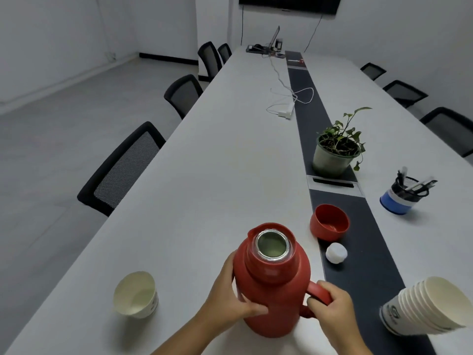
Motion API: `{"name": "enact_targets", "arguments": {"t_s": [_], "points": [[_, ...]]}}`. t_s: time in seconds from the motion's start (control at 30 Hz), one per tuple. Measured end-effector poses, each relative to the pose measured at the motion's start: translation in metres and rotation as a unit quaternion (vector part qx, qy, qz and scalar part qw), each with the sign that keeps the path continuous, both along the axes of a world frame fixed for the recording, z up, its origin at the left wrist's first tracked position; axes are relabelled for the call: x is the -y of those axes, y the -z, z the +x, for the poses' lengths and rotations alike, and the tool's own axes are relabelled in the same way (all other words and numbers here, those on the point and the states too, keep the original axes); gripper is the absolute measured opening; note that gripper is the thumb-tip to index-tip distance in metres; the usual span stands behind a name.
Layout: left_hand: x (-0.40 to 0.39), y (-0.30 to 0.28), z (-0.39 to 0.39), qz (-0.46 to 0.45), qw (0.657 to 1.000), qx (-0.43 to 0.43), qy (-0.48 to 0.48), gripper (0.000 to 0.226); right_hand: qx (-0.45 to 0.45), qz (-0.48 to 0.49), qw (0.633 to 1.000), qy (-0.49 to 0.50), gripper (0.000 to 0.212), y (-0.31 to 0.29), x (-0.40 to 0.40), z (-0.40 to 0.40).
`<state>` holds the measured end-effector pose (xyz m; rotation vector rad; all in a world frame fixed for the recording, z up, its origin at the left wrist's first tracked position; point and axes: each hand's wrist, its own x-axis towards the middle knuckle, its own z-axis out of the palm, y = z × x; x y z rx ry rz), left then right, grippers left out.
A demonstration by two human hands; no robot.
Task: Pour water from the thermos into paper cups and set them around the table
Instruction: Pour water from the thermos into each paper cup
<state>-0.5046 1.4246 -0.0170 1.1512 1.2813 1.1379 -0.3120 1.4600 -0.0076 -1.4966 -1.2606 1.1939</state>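
Thermos [272, 280], red, upright, mouth uncapped, stands near the close end of a long white table [204, 175]; dark strip [358, 252] runs down the table's middle, just right of thermos. Room: grey floor, white walls, dark screen [289, 3] on the far wall. Black mesh chairs: four left of the table [122, 167], four right.

Counts, left to right from thermos:
- one paper cup [135, 294] well left of it, upright, level inside can't be told
- one red cap-cup [329, 222] just right and beyond, on its side on the strip
- one white stopper [336, 253] right, on the strip
- one potted plant [335, 149] further down the strip
- one stack of paper cups [425, 306] well right, tilted
- one blue pen holder [400, 198] far right

Left hand [230, 298] wraps the thermos body, thumb across the front. Right hand [330, 306] has fingers curled round the handle [318, 294].
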Motion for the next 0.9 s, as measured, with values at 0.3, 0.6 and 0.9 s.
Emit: {"name": "enact_targets", "arguments": {"t_s": [0.3, 0.6, 0.9], "points": [[0.084, 0.002, -0.015, -0.034, 0.99, 0.055, -0.124, 0.09, 0.112, 0.125, 0.965, -0.201, 0.014, -0.048, 0.042, -0.031], [0.13, -0.006, -0.031, -0.043, 0.97, 0.097, -0.217, 0.082, 0.142, 0.168, 0.944, -0.245, 0.035, -0.059, 0.07, -0.063], [0.137, 0.0, -0.038, -0.053, 0.957, 0.2, -0.205, 0.07, 0.179, 0.17, 0.934, -0.257, 0.03, -0.067, 0.077, -0.08]]}}
